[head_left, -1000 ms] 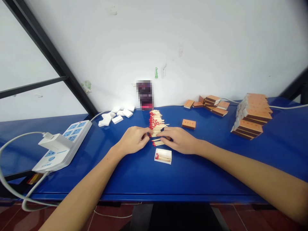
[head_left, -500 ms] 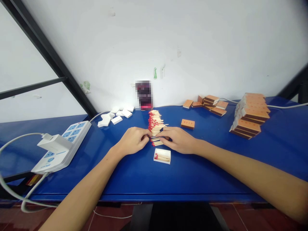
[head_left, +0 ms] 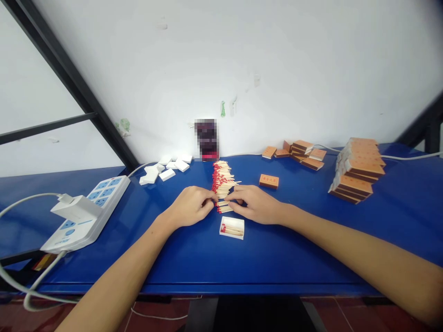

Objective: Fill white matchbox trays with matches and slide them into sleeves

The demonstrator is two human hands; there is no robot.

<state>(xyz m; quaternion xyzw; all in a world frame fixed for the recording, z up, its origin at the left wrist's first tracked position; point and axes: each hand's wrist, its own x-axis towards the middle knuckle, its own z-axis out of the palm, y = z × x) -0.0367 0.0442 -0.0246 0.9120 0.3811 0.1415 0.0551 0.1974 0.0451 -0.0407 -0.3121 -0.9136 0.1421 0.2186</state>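
Left hand: The left hand (head_left: 192, 206) is laid palm down, with its fingers curled and its thumb and forefinger drawn near each other beside the red heads; whether any match is pinched cannot be told.
Right hand: The right hand (head_left: 258, 205) is reached in from the other side, with a narrow gap between thumb and forefinger at the plain ends; a grip cannot be confirmed.
Matches: One long pile of matches (head_left: 221, 180), too dense to count, is spread between and beyond the hands; one small batch (head_left: 224, 209) is set at its near end.
Filled tray: One white tray (head_left: 232, 221), partly filled with several matches, is placed just nearer the person.
White matchbox trays (head_left: 167, 174): About eight are scattered at back left.
Matchboxes: One orange matchbox (head_left: 269, 181) is set apart; several loose matchboxes (head_left: 302, 146) and one uncountable stack (head_left: 362, 170) are seen at right.
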